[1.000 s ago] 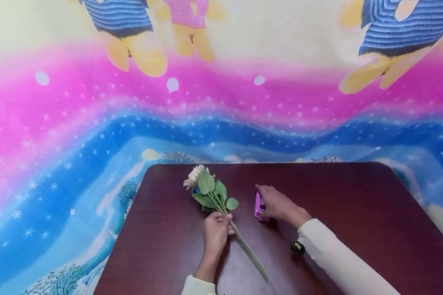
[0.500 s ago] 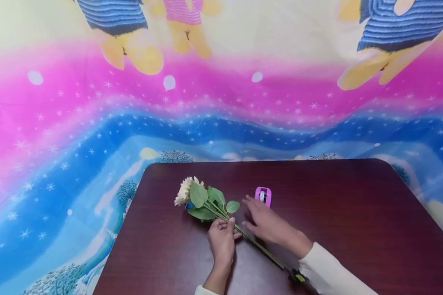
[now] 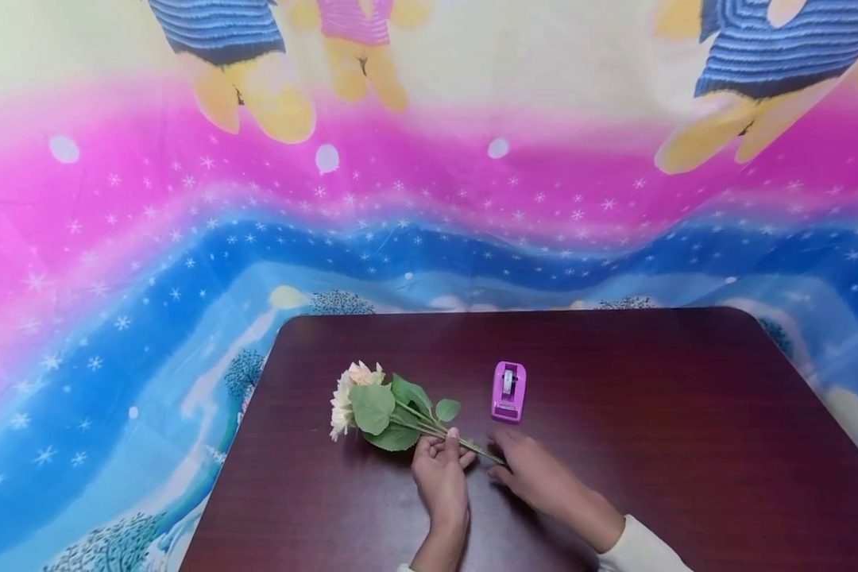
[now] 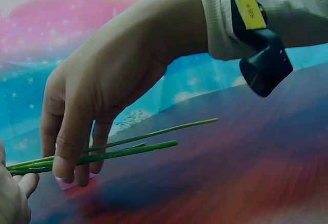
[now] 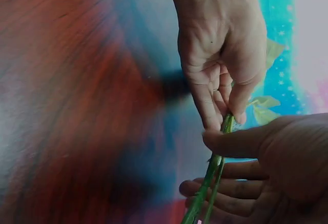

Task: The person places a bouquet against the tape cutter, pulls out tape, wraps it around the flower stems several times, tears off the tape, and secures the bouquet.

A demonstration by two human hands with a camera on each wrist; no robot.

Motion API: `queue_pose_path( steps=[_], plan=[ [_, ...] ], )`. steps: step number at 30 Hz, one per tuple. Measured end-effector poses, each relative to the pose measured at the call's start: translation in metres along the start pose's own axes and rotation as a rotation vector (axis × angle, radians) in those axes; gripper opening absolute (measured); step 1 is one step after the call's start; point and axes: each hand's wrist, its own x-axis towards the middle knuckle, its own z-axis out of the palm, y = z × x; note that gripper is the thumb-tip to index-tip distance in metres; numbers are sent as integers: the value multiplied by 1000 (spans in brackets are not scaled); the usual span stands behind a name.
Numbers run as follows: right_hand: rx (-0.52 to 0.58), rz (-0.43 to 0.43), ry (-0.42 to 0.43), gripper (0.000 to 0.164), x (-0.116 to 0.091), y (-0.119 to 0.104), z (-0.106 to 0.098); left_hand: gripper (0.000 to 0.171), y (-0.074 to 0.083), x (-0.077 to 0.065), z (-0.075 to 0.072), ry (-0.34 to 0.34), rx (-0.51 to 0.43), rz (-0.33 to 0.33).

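Observation:
My left hand [image 3: 439, 481] pinches the green stems [image 5: 207, 180] of a small bunch of flowers between thumb and fingers. The cream blooms [image 3: 342, 407] and broad green leaves [image 3: 374, 409] point left, low over the dark table. My right hand [image 3: 543, 481] is at the lower part of the stems, just beyond the left hand. In the right wrist view its thumb [image 5: 236, 144] crosses one side of them, with long, loosely spread fingers on the other side. Stem ends stick out past these fingers in the left wrist view. A purple tape dispenser [image 3: 508, 392] sits on the table behind the right hand.
The dark red-brown table [image 3: 686, 413] has rounded far corners. Behind it hangs a cloth backdrop [image 3: 429, 191] in pink and blue, printed with snowflakes and bears. A black wrist camera [image 4: 264, 65] is fixed to the right sleeve.
My right hand has let go of the tape dispenser, leaving it on the table, and moved nearer to the stems. The left hand has shifted slightly right and down, the blooms tipping lower left.

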Motion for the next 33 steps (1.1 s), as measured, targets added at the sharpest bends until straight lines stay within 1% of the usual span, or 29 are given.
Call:
queue_pose_path(
  steps=[4, 8, 11, 15, 17, 20, 22, 24, 25, 26, 27, 28, 29, 30, 31, 32, 33],
  plan=[
    [0, -6, 37, 24, -4, 7, 2, 18, -4, -9, 4, 11, -16, -4],
    [-15, -33, 78, 12, -7, 12, 1, 17, -7, -14, 6, 12, -9, 16],
    [-63, -45, 129, 11, -8, 14, 0, 19, -9, -16, 7, -11, -23, 22],
    [-156, -23, 198, 11, -9, 15, 2, 27, -12, -16, 9, -48, -66, 15],
    [-186, -14, 219, 12, -9, 15, 3, 29, -13, -16, 9, -63, -72, 11],
    [-206, -3, 226, 12, -8, 16, 4, 31, -12, -13, 8, -91, -64, -10],
    [-216, 5, 231, 12, -8, 17, 3, 29, -10, -12, 7, -138, -28, -29],
    [-228, 15, 238, 12, -8, 19, 2, 28, -4, -12, 4, -214, 47, -68],
    [-236, 16, 243, 12, -8, 20, 1, 28, 0, -13, 2, -262, 101, -82],
    [-247, 17, 250, 12, -8, 21, -1, 29, 5, -15, 0, -326, 191, -93],
    [-260, 15, 257, 12, -7, 23, -2, 30, 12, -17, -2, -399, 301, -75],
    [-269, 12, 264, 13, -7, 24, -4, 29, 19, -20, -3, -472, 419, -31],
    [-278, 5, 271, 13, -7, 25, -6, 27, 26, -22, -5, -541, 540, 55],
    [-290, -4, 279, 14, -7, 26, -7, 23, 34, -23, -6, -604, 654, 180],
    [-295, -16, 290, 15, -7, 28, -8, 18, 41, -23, -6, -653, 746, 330],
    [-301, -29, 303, 17, -7, 29, -10, 18, 48, -21, -6, -688, 840, 494],
    [-308, -44, 315, 19, -7, 29, -11, 24, 54, -18, -5, -695, 914, 663]
  ],
)
